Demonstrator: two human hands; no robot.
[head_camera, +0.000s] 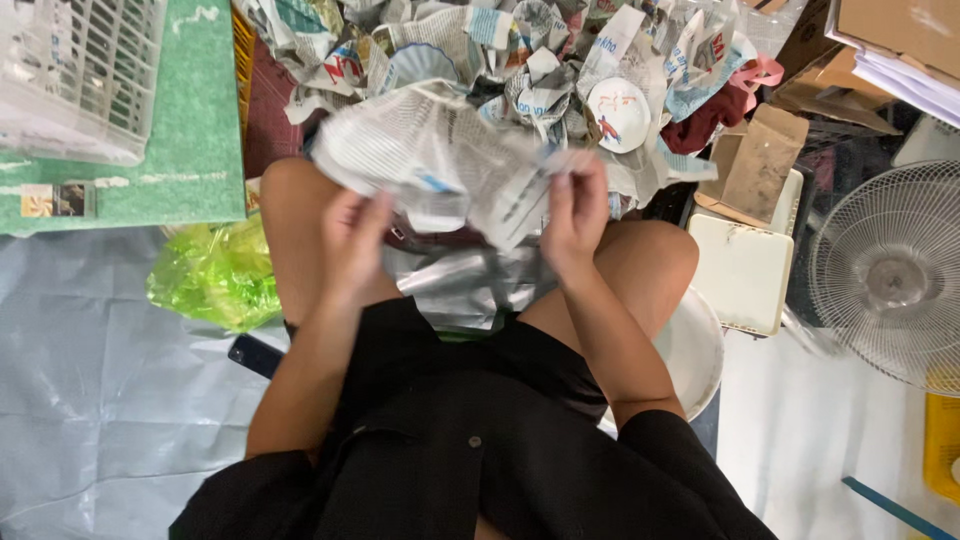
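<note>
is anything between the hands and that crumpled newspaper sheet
Nothing visible: the left hand and right hand already grip the crumpled newspaper sheet at its two sides, held over the knees.

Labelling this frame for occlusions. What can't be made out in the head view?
- Crumpled newspaper: motion-blurred; whether anything is wrapped inside cannot be told.
- Left hand and right hand: fingertips buried in the paper, grip unclear.
- Dark flat object: mostly hidden by the left forearm.
- Fan: cut off by the right edge.
- White crate: cut off at the top-left corner.
</note>
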